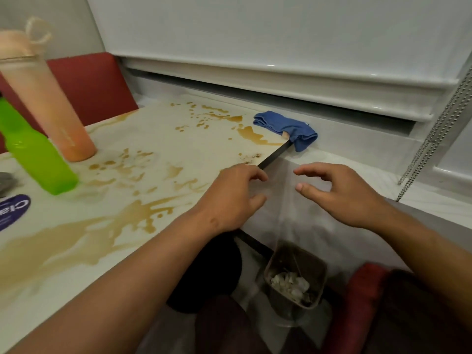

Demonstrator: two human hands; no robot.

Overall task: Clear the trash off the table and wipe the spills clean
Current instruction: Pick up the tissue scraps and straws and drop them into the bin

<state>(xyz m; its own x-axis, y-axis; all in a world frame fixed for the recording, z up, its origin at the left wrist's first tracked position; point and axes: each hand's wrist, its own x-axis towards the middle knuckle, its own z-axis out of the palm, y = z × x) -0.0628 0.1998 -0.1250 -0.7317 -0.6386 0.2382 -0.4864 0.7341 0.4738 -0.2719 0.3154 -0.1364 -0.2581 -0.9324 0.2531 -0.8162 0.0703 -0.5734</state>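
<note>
Both hands are hovering at the table (pixel 143 139) edge, the left hand (pixel 231 198) and right hand (pixel 339 195) loosely spread, holding nothing. Beyond them, the blue cloth (pixel 286 129) is lying bunched at the far corner, its long axis running left-right beside brown spills (pixel 132 215).

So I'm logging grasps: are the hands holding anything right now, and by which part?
Nothing is held. The left hand rests at the table edge; the right hand hovers beside it with loosely curled fingers.

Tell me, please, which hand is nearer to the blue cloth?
Roughly level: the right hand sits below the blue cloth, slightly rightward; the left hand is below-left at the table edge.
</note>
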